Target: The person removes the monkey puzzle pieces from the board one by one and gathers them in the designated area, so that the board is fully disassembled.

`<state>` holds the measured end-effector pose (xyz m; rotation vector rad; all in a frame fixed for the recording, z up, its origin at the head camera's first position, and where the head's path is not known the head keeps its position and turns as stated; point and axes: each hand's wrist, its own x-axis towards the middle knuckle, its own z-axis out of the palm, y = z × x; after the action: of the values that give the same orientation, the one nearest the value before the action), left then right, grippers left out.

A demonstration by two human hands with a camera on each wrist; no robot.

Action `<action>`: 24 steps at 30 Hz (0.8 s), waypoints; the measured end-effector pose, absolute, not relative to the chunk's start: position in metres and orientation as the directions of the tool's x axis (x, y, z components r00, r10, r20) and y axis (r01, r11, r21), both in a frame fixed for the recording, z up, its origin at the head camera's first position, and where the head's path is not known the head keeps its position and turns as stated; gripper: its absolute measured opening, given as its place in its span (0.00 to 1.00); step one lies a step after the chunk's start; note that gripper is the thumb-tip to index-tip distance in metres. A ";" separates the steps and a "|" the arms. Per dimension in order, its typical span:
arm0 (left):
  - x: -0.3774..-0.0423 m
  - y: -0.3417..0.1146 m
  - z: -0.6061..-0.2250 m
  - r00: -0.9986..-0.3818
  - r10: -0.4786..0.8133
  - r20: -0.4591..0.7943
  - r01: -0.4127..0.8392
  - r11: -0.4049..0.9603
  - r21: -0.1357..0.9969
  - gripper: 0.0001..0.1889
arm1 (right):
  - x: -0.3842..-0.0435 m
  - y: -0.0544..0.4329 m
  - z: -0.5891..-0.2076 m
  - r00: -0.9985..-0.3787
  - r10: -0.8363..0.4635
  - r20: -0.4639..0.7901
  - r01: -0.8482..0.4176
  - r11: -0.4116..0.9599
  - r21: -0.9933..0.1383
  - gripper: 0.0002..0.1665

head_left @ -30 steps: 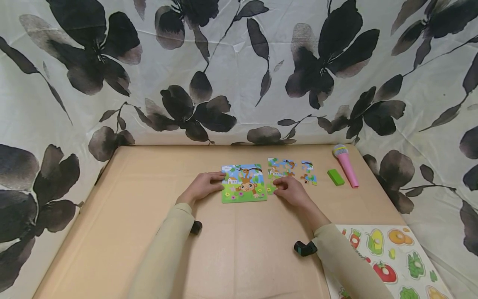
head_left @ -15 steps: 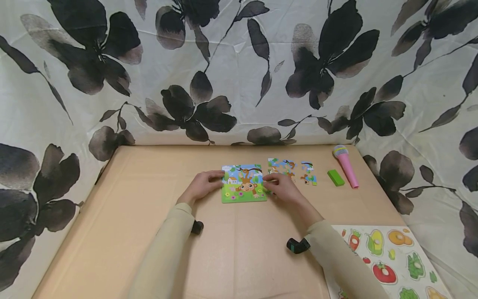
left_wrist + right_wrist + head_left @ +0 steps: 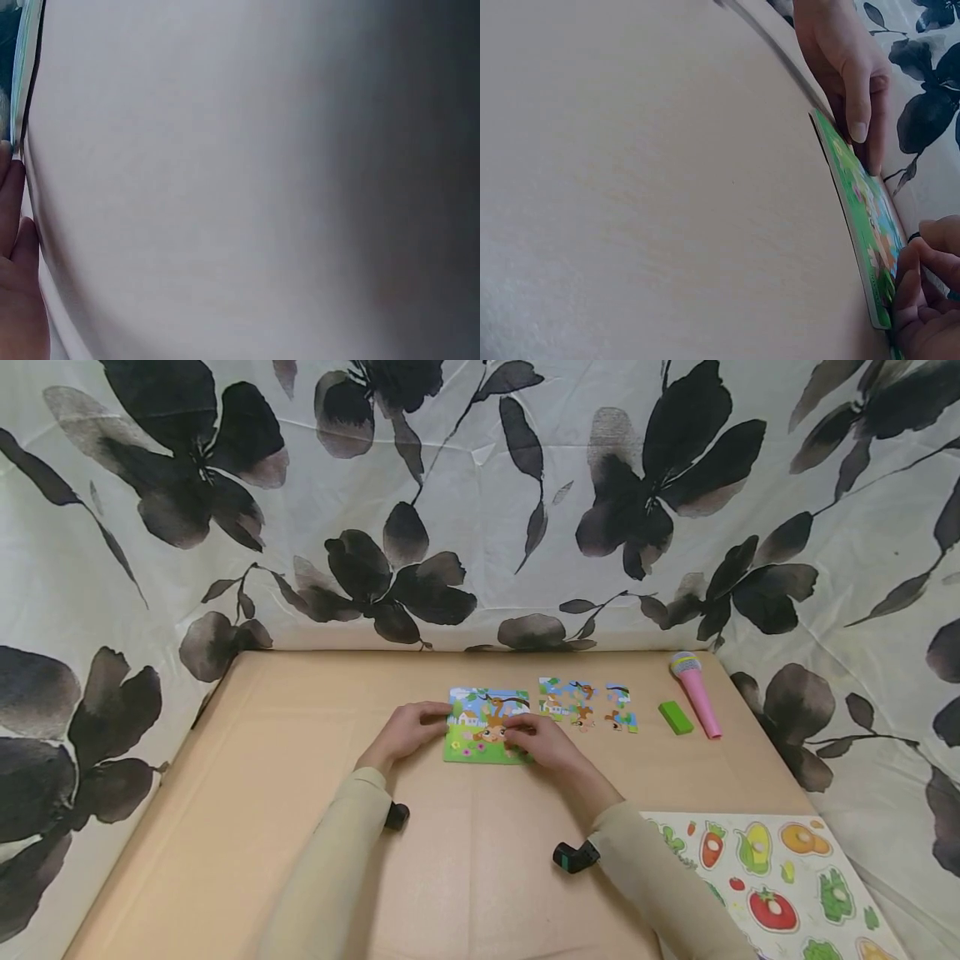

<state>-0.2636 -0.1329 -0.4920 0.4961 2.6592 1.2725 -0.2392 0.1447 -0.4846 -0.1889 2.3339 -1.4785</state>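
Observation:
A square jigsaw puzzle board [image 3: 468,747] with a monkey picture and a green lower border lies on the table. My left hand [image 3: 408,731] touches its left edge with thumb and fingers extended; in the right wrist view the left hand [image 3: 855,67] comes down at the board's far edge. Above the board's right half, my right hand [image 3: 551,743] pinches a small puzzle piece [image 3: 914,236], mostly hidden by the fingers. Loose puzzle pieces [image 3: 551,703] with parts of a similar picture lie just right of the board. The left wrist view shows only the left hand's fingers [image 3: 11,217] at the edge.
Farther right, more puzzle pieces [image 3: 619,697] lie near a green block [image 3: 676,717] and a pink toy microphone [image 3: 697,693]. A white sheet with vegetable pictures [image 3: 806,881] covers the table's front right corner. Floral cloth [image 3: 480,485] hangs behind the table [image 3: 300,710].
My right hand has moved left from the loose pieces to over the board, carrying a piece. The green piece at the group's lower left is gone from there. My left hand stays at the board's edge.

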 end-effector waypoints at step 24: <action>-0.267 -0.128 -0.493 -0.905 0.425 -0.006 0.276 0.597 0.753 0.21 | -0.247 0.127 -0.485 -0.932 -0.321 -0.171 0.006 0.458 -0.889 0.17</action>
<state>-0.2669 -0.1277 -0.4931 0.5852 2.6384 1.1973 -0.2469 0.1272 -0.4855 -0.2682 2.3972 -1.4633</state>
